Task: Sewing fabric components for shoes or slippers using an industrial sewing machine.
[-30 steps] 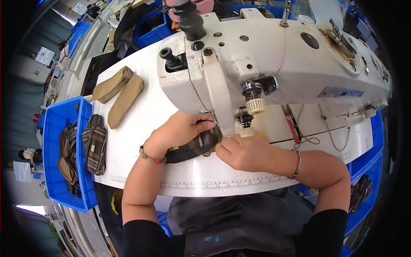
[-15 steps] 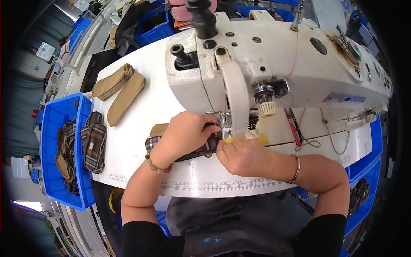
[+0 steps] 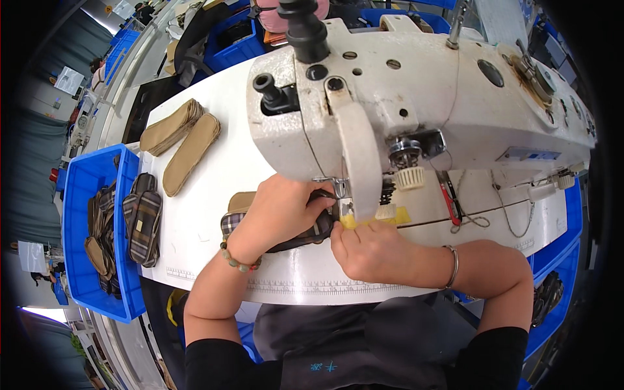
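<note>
The left hand [image 3: 281, 211] partly hides the plaid shoe piece [image 3: 318, 231].

The shoe upper [image 3: 313, 233] is plaid in brown, grey and black, edged in black; the loose uppers [image 3: 142, 221] wear a similar brown-grey plaid. The insoles [image 3: 192, 156] are plain tan. The tabletop [image 3: 208, 227] is white, the sewing machine [image 3: 351, 120] off-white, its tension knob [image 3: 409, 178] cream, the bin [image 3: 134, 292] blue, the tape [image 3: 403, 215] yellow, the snips [image 3: 448, 200] red and black.

The soles [image 3: 190, 156] lie on the table [image 3: 237, 146] (left of the sewing machine [image 3: 416, 91]), right of the bin [image 3: 132, 286].
</note>
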A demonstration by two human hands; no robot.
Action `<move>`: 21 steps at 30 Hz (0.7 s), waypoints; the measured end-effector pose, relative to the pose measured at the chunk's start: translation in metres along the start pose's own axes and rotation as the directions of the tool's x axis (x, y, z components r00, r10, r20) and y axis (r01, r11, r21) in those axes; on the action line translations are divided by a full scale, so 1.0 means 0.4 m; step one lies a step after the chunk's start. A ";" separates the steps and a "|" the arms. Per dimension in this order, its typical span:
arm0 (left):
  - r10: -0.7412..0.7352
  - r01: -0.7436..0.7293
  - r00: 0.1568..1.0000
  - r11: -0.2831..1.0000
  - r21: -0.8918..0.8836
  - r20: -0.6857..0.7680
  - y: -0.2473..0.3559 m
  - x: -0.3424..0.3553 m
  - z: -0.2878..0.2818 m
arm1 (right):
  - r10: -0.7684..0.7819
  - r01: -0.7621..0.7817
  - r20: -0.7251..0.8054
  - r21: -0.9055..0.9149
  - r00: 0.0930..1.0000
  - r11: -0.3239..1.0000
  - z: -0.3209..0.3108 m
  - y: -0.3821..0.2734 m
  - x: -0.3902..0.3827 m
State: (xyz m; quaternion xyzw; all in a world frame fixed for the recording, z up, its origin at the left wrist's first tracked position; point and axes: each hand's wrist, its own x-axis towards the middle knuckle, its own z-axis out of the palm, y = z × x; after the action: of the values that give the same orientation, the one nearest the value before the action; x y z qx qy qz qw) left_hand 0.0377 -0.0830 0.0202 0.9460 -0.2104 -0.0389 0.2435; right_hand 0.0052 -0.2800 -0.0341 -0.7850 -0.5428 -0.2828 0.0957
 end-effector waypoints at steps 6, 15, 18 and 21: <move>0.004 -0.004 1.000 0.999 0.046 -0.004 -0.007 0.001 0.006 | 0.003 -0.002 0.021 -0.014 1.000 1.000 0.000 -0.001 -0.003; -0.017 0.018 0.999 0.999 0.041 -0.028 -0.015 0.002 0.018 | 0.013 -0.014 0.028 0.034 1.000 0.999 -0.008 0.002 -0.002; -0.027 0.027 0.999 0.999 0.022 -0.033 -0.011 0.003 0.016 | 0.025 -0.027 0.030 0.042 0.999 0.999 -0.011 0.003 -0.001; -0.136 0.135 0.991 0.989 -0.061 0.004 0.024 0.007 0.002 | 0.031 -0.034 0.050 0.060 0.998 0.998 -0.016 0.004 0.001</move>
State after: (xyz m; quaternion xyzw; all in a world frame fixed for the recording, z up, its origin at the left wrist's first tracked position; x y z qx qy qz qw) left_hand 0.0365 -0.0924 0.0244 0.9502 -0.1443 -0.0615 0.2694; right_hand 0.0043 -0.2832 -0.0284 -0.7970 -0.5407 -0.2453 0.1108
